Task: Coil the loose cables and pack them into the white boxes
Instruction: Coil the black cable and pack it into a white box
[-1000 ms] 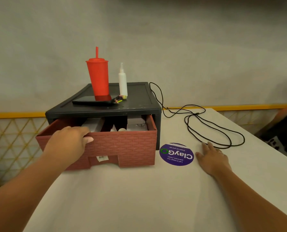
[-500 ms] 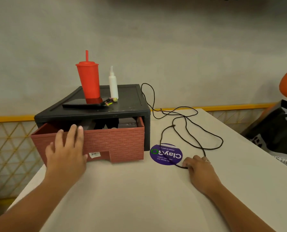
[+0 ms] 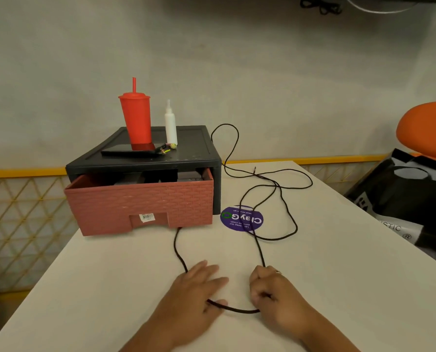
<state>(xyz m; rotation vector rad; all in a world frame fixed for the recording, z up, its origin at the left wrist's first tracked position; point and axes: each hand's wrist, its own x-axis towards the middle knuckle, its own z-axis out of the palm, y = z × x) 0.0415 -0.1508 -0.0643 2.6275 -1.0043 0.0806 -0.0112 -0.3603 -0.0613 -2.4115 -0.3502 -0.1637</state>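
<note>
A long black cable (image 3: 260,246) trails from behind the black drawer unit across the white table (image 3: 338,275) in loose loops. Its near stretch runs between my two hands at the table's front. My right hand (image 3: 272,293) is curled and grips the cable. My left hand (image 3: 196,290) lies over the cable with its fingers stretched out, and its thumb hooks the strand, which comes out on the far side of the hand. Pale boxes (image 3: 190,176) show inside the partly open brick-pattern drawer (image 3: 146,201).
On the black drawer unit (image 3: 194,148) stand a red tumbler with a straw (image 3: 135,118), a white squeeze bottle (image 3: 170,125) and a dark phone (image 3: 130,152). A purple round sticker (image 3: 237,219) lies on the table. A black bag (image 3: 412,196) and an orange seat (image 3: 427,130) are at the right.
My left hand left the drawer front and came down onto the cable. My right hand pulled the cable toward me and closed on it. The drawer sits further in than a second ago.
</note>
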